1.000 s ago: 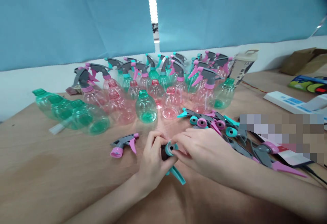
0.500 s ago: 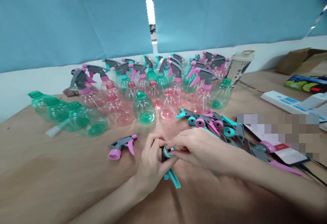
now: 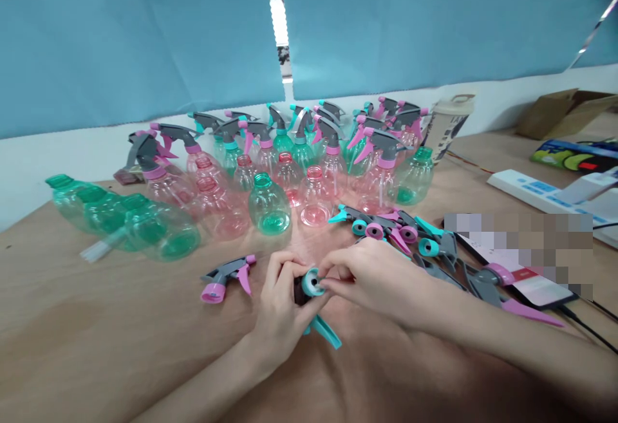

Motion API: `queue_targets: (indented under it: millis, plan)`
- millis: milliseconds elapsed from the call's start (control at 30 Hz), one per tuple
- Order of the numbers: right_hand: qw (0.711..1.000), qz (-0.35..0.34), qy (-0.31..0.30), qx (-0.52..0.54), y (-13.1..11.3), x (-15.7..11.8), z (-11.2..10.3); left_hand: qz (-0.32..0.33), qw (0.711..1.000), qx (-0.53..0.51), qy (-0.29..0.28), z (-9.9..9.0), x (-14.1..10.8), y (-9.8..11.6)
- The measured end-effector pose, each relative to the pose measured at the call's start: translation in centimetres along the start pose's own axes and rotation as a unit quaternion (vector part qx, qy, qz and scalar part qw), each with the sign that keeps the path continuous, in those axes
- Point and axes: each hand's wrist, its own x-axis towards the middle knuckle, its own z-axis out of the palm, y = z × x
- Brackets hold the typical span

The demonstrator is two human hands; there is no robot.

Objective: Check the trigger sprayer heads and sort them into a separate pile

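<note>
My left hand (image 3: 281,294) is closed round a grey and teal trigger spray head (image 3: 326,331). Its teal collar (image 3: 313,283) faces up toward me, with a dark hole inside its white middle, and the teal trigger sticks out below. At the collar's right rim, the thumb and fingers of my right hand (image 3: 364,275) are pinched together; whether a small part is between them is hidden. Left of my hands lies a grey and pink spray head (image 3: 226,278). Just beyond them stand a green bottle (image 3: 269,207) and a pink bottle (image 3: 315,201), both without heads.
Several loose spray heads (image 3: 427,247) lie to the right, beside a phone (image 3: 545,291). Farther back stand several bottles with heads fitted (image 3: 381,181). Open green bottles (image 3: 159,230) are at left, near clear tubes (image 3: 102,247). A cup (image 3: 447,127) and power strip (image 3: 531,191) are at right.
The collar has turned more toward me, showing its inside. My right fingertips have shifted from over its opening to its right rim. The whole view has slid slightly left.
</note>
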Motion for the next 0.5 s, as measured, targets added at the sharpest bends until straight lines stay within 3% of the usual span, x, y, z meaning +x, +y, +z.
queue_targets:
  millis: [167, 333, 500]
  plan:
    - [0.997, 0.027, 0.031, 0.06, -0.5, 0.0, 0.9, -0.006, 1.0, 0.012, 0.004, -0.1, 0.1, 0.1]
    - [0.997, 0.003, 0.073, 0.036, -0.8, -0.3, 1.4, -0.006, 1.0, -0.003, -0.003, -0.2, 0.1, 0.2]
    - [0.998, -0.034, 0.026, 0.035, -0.4, -0.1, 0.0, 0.011, 1.0, -0.024, -0.011, -0.1, -0.1, 0.1]
